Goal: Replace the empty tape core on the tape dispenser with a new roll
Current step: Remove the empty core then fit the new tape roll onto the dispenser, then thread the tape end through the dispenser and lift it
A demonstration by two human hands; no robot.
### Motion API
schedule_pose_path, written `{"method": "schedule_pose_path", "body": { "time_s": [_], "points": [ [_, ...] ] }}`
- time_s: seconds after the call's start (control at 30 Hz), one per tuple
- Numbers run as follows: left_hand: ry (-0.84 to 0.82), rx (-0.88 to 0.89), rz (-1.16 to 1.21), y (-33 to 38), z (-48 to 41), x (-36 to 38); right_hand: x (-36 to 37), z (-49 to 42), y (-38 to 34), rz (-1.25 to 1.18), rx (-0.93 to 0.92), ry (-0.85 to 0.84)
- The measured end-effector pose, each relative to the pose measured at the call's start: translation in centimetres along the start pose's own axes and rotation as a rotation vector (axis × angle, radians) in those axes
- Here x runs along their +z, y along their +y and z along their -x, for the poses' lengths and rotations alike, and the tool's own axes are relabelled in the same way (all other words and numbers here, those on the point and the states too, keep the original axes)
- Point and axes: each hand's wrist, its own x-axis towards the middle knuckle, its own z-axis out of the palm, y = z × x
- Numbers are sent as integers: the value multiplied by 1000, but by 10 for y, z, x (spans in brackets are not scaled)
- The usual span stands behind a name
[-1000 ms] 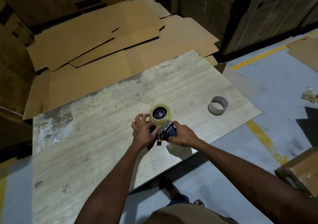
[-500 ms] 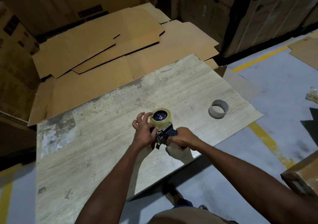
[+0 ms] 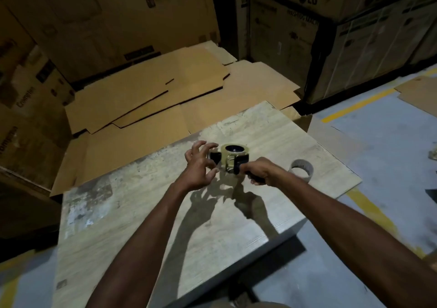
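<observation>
Two hands at centre frame, over surface [image 3: 142, 213]. Right hand [image 3: 261, 171] clamped on tape dispenser [image 3: 233, 163] handle. Left hand [image 3: 197, 165] fingers spread just beside new roll [image 3: 235, 150], gripping nothing visible. Roll sits on hub; empty core [image 3: 301, 169] lies at right. Likely step: threading. Next: pinch tape end, feed toward blade.

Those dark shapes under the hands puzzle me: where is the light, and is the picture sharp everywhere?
Head view: the left hand and, gripping the tape dispenser, the right hand cast hard shadows on the table toward the wearer, so light probably sits ahead and above; boxes behind are dim; lower right corner is smeared.
</observation>
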Motion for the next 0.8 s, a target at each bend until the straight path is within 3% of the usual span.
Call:
{"method": "schedule_pose_path", "body": {
  "time_s": [0.13,0.27,0.5,0.8],
  "points": [
    [34,-69,42,3,-6,-31,-35,0,-20,-62,1,-81],
    [-16,-41,-83,13,-24,-64,-43,1,-29,-103,37,-181],
    [-249,-105,-201,11,-43,-111,-33,13,-26,-254,118,-325],
    [-493,-169,-235,15,-44,-128,-16,24,3,-161,158,-424]
  ]
}}
